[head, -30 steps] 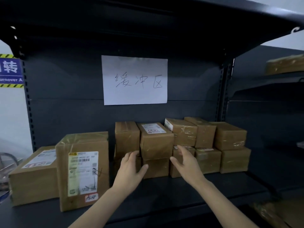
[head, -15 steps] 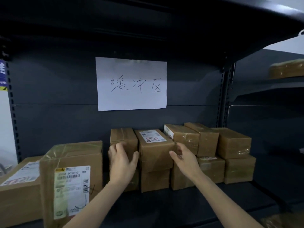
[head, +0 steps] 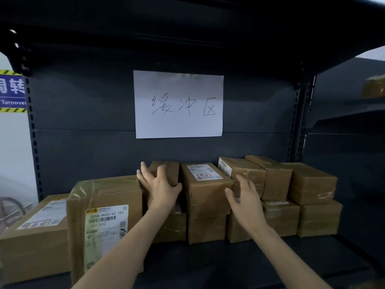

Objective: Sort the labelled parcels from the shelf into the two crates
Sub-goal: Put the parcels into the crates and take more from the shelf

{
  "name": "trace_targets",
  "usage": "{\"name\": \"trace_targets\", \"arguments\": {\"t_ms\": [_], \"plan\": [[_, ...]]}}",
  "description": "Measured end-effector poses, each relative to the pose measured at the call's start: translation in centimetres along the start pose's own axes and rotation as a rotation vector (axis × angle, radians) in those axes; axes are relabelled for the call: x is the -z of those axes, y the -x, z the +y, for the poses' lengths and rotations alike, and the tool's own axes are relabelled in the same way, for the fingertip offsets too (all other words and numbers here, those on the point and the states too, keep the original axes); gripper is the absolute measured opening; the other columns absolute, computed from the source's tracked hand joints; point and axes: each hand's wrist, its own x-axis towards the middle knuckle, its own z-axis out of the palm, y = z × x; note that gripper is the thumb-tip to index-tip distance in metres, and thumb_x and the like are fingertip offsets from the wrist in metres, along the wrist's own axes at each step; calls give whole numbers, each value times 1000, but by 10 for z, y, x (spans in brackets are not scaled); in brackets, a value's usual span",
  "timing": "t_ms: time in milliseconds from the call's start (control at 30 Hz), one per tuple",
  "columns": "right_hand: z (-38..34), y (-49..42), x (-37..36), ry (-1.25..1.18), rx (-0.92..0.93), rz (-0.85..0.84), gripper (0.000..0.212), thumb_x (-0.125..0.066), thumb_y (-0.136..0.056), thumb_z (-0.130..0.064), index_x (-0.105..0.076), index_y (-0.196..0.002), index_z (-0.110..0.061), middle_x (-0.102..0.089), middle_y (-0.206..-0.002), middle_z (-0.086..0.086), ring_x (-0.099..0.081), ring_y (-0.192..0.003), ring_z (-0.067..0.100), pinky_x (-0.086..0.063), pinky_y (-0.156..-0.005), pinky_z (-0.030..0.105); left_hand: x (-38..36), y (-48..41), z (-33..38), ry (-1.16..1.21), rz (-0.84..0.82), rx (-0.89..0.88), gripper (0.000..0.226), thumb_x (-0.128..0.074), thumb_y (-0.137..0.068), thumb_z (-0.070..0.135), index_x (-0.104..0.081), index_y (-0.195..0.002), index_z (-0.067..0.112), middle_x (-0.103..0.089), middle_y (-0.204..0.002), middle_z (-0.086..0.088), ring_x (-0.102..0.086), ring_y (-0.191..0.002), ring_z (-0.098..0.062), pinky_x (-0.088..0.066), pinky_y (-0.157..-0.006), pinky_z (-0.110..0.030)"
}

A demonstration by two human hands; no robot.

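Several brown cardboard parcels stand stacked in two layers on the dark metal shelf. The middle upper parcel bears a white label with a red stamp on top. My left hand lies with spread, straight fingers against the plain upper parcel just left of it, the thumb in the gap between the two. My right hand is open at the labelled parcel's right front corner, fingers reaching toward the taped parcel beside it. No crate is in view.
A tall parcel with a barcode label and a flat labelled parcel stand at the left front. More plain parcels are stacked at the right. A handwritten paper sign hangs on the back panel. The upper shelf overhangs closely.
Both hands have reached further in and up, from in front of the lower parcels to the upper ones. The left hand now touches the plain upper parcel; the view moved closer.
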Motion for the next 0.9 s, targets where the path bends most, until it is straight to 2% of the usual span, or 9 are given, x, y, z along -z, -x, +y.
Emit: {"name": "trace_targets", "arguments": {"t_ms": [133, 233, 333, 400, 467, 533, 600, 767, 900], "plan": [[-7, 12, 4, -15, 123, 73, 48, -51, -94, -27, -40, -139, -15, -43, -134, 1, -48, -119, 13, -48, -98, 34, 12, 8, 3, -15, 11, -38, 48, -70, -78, 25, -50, -121, 16, -4, -153, -8, -1, -138, -31, -38, -94, -46], [-13, 29, 2, -55, 210, 60, 37, -52, -94, -23, -51, -130, -15, -51, -116, -8, -51, -102, 1, -44, -89, 19, 26, 24, 0, 28, 55, -115, 45, -70, -77, 25, -54, -119, 16, -12, -151, -7, -3, -138, -27, -32, -103, -43], [-20, 49, -8, -151, 220, -82, 19, -54, -93, -21, -64, -109, -21, -62, -95, -10, -58, -84, -4, -41, -72, 5, 42, 46, -4, 87, 117, -172, 41, -72, -75, 23, -58, -113, 17, -22, -148, -6, -11, -137, -26, -23, -110, -40], [-28, 57, -16, -260, 86, -272, 15, -52, -95, -25, -66, -96, -22, -68, -91, -2, -59, -81, -1, -42, -68, 5, 52, 58, -4, 128, 147, -171, 39, -73, -73, 21, -59, -110, 18, -26, -145, -5, -15, -136, -25, -22, -110, -40], [-40, 63, -23, -434, -137, -488, 19, -48, -96, -34, -63, -96, -24, -67, -95, -1, -60, -86, 2, -45, -74, 9, 63, 71, -2, 174, 170, -164, 39, -74, -72, 21, -58, -107, 21, -28, -143, -3, -17, -135, -24, -23, -109, -37], [-49, 69, -31, -639, -349, -649, 22, -48, -94, -41, -60, -101, -24, -67, -102, 2, -63, -95, 13, -53, -84, 25, 72, 86, -2, 205, 181, -160, 39, -75, -72, 21, -54, -104, 27, -30, -140, 0, -20, -134, -21, -24, -106, -33], [-57, 76, -38, -781, -437, -715, 28, -50, -92, -42, -61, -106, -21, -69, -106, 5, -65, -100, 20, -54, -89, 33, 80, 103, -6, 246, 176, -141, 42, -77, -71, 22, -51, -102, 31, -33, -133, 4, -25, -132, -18, -26, -102, -29], [-67, 86, -36, -881, -325, -602, 28, -54, -93, -29, -53, -121, -29, -67, -114, -7, -63, -105, 11, -51, -94, 36, 89, 134, -20, 368, 109, 6, 56, -73, -74, 25, -46, -123, 24, -37, -126, 6, -38, -122, -13, -33, -94, -24], [-61, 91, -24, -735, -175, -482, 38, -54, -93, -24, -41, -124, -40, -59, -113, -20, -54, -109, -2, -45, -89, 18, 81, 148, -31, 398, -31, 64, 65, -66, -82, 31, -34, -139, 25, -40, -135, 8, -39, -124, -9, -36, -102, -29]]}}
